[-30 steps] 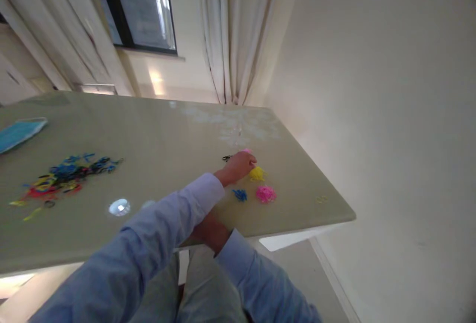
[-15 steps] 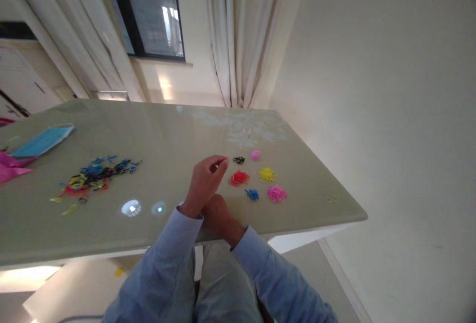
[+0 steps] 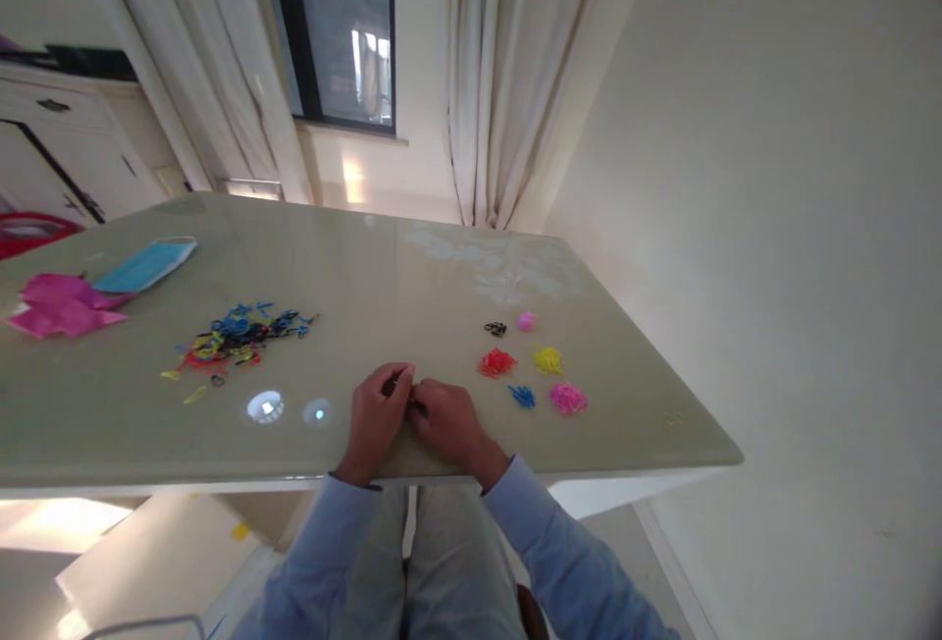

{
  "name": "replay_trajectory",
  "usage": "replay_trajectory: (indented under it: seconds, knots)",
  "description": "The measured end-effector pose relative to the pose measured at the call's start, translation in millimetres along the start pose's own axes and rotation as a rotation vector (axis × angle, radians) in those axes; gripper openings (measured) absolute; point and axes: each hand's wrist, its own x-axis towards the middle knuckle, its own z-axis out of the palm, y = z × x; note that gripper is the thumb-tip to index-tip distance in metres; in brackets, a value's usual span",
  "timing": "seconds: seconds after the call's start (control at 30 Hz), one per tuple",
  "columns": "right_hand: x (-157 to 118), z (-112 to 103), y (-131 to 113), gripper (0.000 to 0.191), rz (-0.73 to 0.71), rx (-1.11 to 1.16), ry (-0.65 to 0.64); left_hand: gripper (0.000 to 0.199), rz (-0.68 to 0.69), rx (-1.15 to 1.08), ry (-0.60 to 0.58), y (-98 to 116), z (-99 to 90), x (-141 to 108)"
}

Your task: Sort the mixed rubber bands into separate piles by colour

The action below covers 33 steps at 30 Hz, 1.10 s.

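Observation:
My left hand (image 3: 377,416) and my right hand (image 3: 452,421) meet fingertip to fingertip over the near edge of the table. Both have their fingers pinched together. Whatever lies between the fingertips is too small and too covered to make out. Right of my hands lie small bunches of what look like rubber bands, grouped by colour: red bands (image 3: 497,362), blue bands (image 3: 522,396), yellow bands (image 3: 549,359), pink bands (image 3: 568,399) and black bands (image 3: 496,329). A mixed pile of coloured bands (image 3: 246,334) spreads out to the left.
A small pink ball-like thing (image 3: 526,322) sits beside the black bands. On the far left are a blue face mask (image 3: 147,267) and a crumpled pink piece (image 3: 66,306). The glossy table (image 3: 353,267) ends near a wall at right.
My left hand has drawn back from beside the black and red bands, down to my right hand. My right hand now shows beside it, fingertips together. The view has shifted a little left.

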Motion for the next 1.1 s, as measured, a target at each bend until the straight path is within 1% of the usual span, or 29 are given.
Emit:
replay_trajectory:
  seconds: [0.47, 0.53, 0.6, 0.67, 0.73, 0.8, 0.87, 0.9, 1.0, 1.07, 1.1]
  knots:
    - [-1, -3, -2, 0.018, 0.039, 0.063, 0.008, 0.021, 0.014, -0.038, -0.036, 0, 4.3, -1]
    - [-1, -4, -1, 0.018, 0.043, 0.129, 0.038, 0.020, 0.014, -0.049, -0.035, 2, 4.6, -2]
    - [0, -5, 1, 0.018, 0.058, 0.255, 0.088, 0.019, 0.004, -0.096, -0.014, 3, 4.6, -3]
    - [3, -6, 4, 0.019, 0.099, 0.439, 0.174, 0.018, -0.020, -0.171, 0.033, 4, 3.4, -5]
    - [7, -8, 6, 0.020, 0.177, 0.605, 0.286, 0.019, -0.060, -0.264, 0.082, 4, 0.3, -6]
    - [16, -10, 4, 0.024, 0.269, 0.699, 0.381, 0.021, -0.129, -0.366, 0.099, 4, -5.2, -6]
    - [28, -12, -3, 0.027, 0.307, 0.749, 0.414, 0.023, -0.200, -0.477, 0.076, 3, -12.5, -7]
    - [36, -13, -9, 0.028, 0.297, 0.768, 0.413, 0.024, -0.223, -0.530, 0.057, 3, -16.4, -7]
    - [69, -16, -35, 0.026, 0.177, 0.782, 0.365, 0.021, -0.229, -0.641, 0.005, 3, -26.2, -9]
    - [95, -16, -54, 0.025, 0.058, 0.748, 0.264, 0.016, -0.227, -0.694, -0.004, 2, -29.2, -10]
    - [109, -14, -64, 0.024, -0.010, 0.718, 0.187, 0.013, -0.234, -0.732, 0.007, 1, -29.4, -10]
